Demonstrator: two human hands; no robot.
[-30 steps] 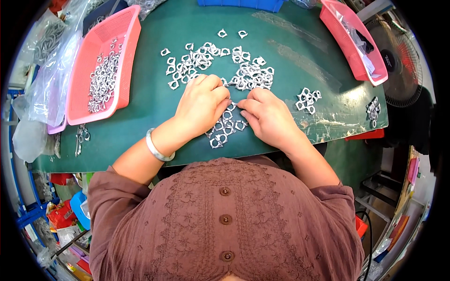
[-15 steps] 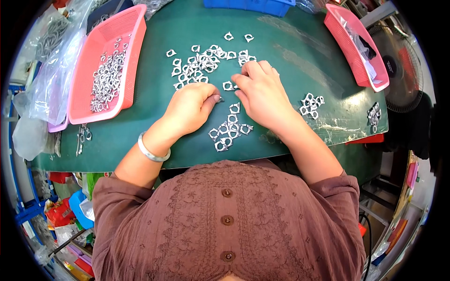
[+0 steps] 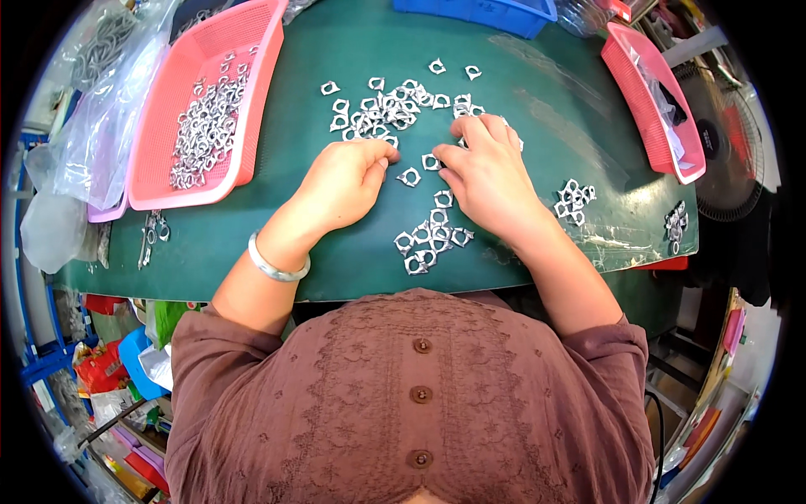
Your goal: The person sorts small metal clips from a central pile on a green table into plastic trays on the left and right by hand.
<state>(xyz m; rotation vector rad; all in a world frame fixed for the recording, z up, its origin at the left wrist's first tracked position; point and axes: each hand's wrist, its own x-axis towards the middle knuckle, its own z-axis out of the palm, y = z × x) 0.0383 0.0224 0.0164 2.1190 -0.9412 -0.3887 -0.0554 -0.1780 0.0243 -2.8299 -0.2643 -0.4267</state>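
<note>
Small silvery metal rings with pointed lugs (image 3: pixel 395 109) lie in a loose pile on the green tabletop. My left hand (image 3: pixel 344 181), a pale bangle on its wrist, has its curled fingertips at the pile's near edge; whatever they grip is hidden. One single ring (image 3: pixel 409 176) rests flat just beside that hand. Thumb and forefinger of my right hand (image 3: pixel 491 172) close at the edge of another ring (image 3: pixel 431 162). More rings show partly from behind its knuckles. Between my forearms sits a smaller cluster of rings (image 3: pixel 432 235).
A pink basket (image 3: pixel 252 151) with many rings stands at the left, beside clear plastic bags (image 3: pixel 105 126). Another pink basket (image 3: pixel 625 63) is at the far right, near a fan (image 3: pixel 730 143). A blue bin (image 3: pixel 478 13) sits at the back. Two small ring groups (image 3: pixel 573 202) lie rightward.
My left hand has let go of a ring, which now lies flat on the table, and has shifted up to the pile. My right hand stays by the same ring. The whole view has shifted slightly.
</note>
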